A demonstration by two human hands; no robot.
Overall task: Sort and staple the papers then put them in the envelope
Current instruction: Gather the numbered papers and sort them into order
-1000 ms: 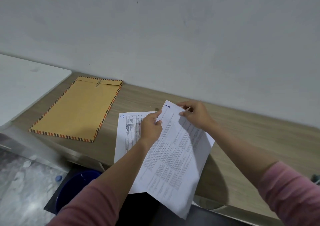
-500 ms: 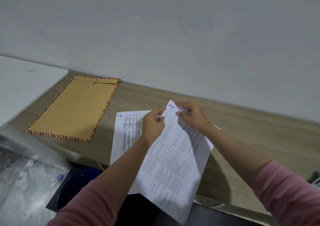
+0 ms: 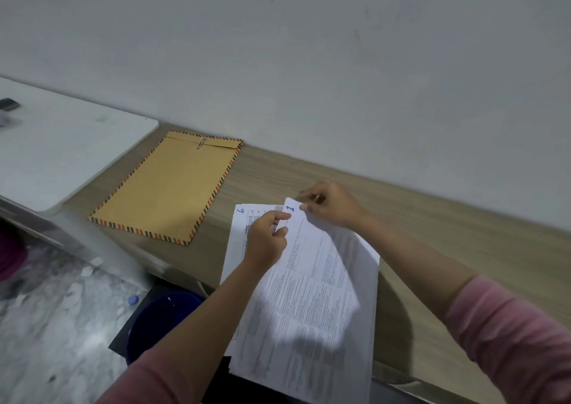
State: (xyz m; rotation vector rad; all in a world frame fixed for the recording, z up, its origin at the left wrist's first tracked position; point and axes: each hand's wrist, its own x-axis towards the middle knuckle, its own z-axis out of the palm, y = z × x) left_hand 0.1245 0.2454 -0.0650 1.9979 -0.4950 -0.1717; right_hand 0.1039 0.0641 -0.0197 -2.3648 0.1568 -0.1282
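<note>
A printed sheet marked "1" (image 3: 312, 295) is held tilted above the wooden desk (image 3: 432, 243). My left hand (image 3: 268, 239) pinches its top left edge and my right hand (image 3: 332, 204) pinches its top corner. Under it on the desk lies another printed sheet marked "6" (image 3: 239, 233), mostly covered by the held sheet and my left arm. A brown envelope (image 3: 173, 187) with a striped border lies flat to the left, its flap held by a paper clip (image 3: 201, 144). No stapler is in view.
A white tabletop (image 3: 61, 156) adjoins the desk on the left, with a dark object (image 3: 9, 104) at its far edge. A blue bin (image 3: 160, 320) stands on the floor below the desk's front edge. A grey wall runs behind the desk.
The view has shifted, so the envelope and papers sit further right in frame. Both hands still hold the top of sheet "1", which has dropped a little lower over the desk.
</note>
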